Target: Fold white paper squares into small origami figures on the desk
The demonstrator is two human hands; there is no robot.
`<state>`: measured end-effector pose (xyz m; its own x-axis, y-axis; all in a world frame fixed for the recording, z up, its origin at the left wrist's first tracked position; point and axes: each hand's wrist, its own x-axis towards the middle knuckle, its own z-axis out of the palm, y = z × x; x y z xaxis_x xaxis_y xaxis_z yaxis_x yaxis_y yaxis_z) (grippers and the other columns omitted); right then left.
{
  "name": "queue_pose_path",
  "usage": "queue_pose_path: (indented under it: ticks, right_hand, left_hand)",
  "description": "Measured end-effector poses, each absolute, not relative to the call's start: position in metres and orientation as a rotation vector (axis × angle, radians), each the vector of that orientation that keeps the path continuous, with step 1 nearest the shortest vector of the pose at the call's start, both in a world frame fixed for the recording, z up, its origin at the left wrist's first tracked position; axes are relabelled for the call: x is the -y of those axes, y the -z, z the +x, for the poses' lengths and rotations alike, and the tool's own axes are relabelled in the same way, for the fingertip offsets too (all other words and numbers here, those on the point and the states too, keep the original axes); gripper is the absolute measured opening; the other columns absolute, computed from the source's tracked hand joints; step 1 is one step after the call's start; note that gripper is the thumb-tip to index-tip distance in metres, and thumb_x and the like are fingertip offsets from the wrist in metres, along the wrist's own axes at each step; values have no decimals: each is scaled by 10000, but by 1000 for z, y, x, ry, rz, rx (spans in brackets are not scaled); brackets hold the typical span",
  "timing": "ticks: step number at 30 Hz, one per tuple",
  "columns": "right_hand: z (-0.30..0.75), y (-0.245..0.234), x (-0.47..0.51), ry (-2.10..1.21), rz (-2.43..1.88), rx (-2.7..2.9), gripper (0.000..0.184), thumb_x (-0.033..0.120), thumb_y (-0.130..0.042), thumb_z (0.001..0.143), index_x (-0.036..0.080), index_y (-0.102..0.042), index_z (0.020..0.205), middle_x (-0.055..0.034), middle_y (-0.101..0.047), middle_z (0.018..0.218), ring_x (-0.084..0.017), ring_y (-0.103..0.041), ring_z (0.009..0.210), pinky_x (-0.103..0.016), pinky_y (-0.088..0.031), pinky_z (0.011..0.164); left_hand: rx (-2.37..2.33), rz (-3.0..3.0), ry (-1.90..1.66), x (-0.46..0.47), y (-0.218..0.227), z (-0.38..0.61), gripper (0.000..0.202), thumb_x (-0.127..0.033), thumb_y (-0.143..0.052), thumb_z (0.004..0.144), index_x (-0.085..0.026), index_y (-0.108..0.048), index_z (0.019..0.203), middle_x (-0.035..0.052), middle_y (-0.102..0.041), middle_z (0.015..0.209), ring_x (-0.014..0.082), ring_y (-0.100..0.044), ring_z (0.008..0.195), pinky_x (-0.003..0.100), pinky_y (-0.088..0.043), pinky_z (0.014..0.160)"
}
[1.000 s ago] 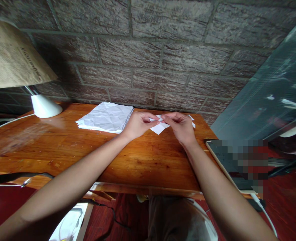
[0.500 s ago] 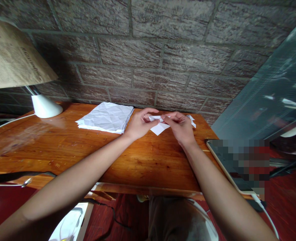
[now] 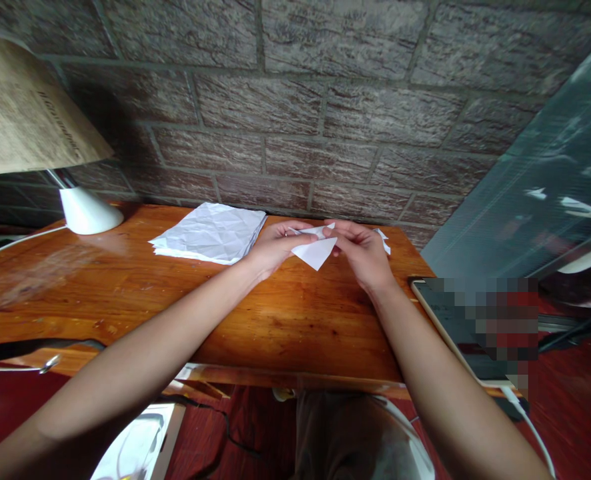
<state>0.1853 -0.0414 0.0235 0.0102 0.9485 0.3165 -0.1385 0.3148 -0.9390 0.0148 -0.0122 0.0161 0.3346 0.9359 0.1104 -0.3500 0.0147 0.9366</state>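
Note:
Both hands pinch a small folded white paper piece point(image 3: 316, 250) just above the far side of the wooden table point(image 3: 140, 300). My left hand point(image 3: 274, 247) grips its left edge with fingers curled. My right hand point(image 3: 363, 253) holds the right side between thumb and fingers. A pointed corner of the paper hangs down between the hands. Behind the right hand another bit of white paper point(image 3: 384, 240) shows on the table.
A stack of creased white sheets point(image 3: 209, 233) lies left of the hands. A white lamp base point(image 3: 85, 211) with a paper shade point(image 3: 20, 113) stands at the far left. A brick wall rises behind the table. A tablet point(image 3: 455, 327) rests at the table's right edge.
The paper piece has been lifted and turned slightly, so more of its pointed flap shows. The left fingers shifted along its upper edge.

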Motion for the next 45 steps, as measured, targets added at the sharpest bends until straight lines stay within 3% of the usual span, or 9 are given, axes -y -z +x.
queue_pose_path:
  ticks: [25,37,45]
  right_hand:
    - [188,-23,41,-1144,-833,1178,368,449,-932,571,227,-781,823,15,-752,715,-100,-602,587,-219,-442,528]
    - [190,-21,38,-1106,-836,1205,361,445,-915,608,229,-755,848,17,-750,713,-109,-615,584,-229,-449,525]
    - [192,-27,42,-1013,-802,1311,349,474,-890,663,244,-748,882,35,-721,672,-106,-615,545,-233,-452,520]
  left_hand:
    - [-603,1240,-1119,12,-16,11,424,-300,-936,588,-148,-781,951,58,-784,907,159,-688,765,297,-491,769]
    - [-592,1296,-1146,13,-16,11,425,-364,-936,595,-160,-779,934,60,-785,918,172,-698,790,314,-512,780]
    - [-541,1224,-1127,13,-20,9,449,-309,-940,600,-169,-764,989,60,-786,933,175,-709,811,328,-528,807]
